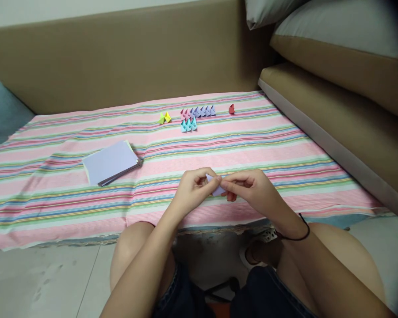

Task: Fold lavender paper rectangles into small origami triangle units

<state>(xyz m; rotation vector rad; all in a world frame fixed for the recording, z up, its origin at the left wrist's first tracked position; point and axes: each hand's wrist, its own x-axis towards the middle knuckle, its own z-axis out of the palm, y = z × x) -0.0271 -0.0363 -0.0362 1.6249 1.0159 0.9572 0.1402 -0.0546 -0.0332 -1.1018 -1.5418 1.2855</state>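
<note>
My left hand point(194, 190) and my right hand point(250, 187) meet over the near part of a striped cloth point(285, 145), both pinching one small folded lilac paper piece point(216, 184). Most of the piece is hidden by my fingers. A black band circles my right wrist. A stack of paper sheets point(111, 162) with a lilac sheet on top lies to the left of my hands. Further back on the cloth stand small folded pieces: yellow-green ones point(165, 117), pink ones point(185, 113), a row of lilac ones point(204, 111), light blue ones point(189, 125) and a single red one point(231, 108).
The striped cloth covers a low sofa seat with a tan backrest point(119, 57) behind it. Tan cushions point(338, 110) rise at the right, with grey pillows above. My bare knees are in front of the seat edge, over a pale tiled floor point(46, 278).
</note>
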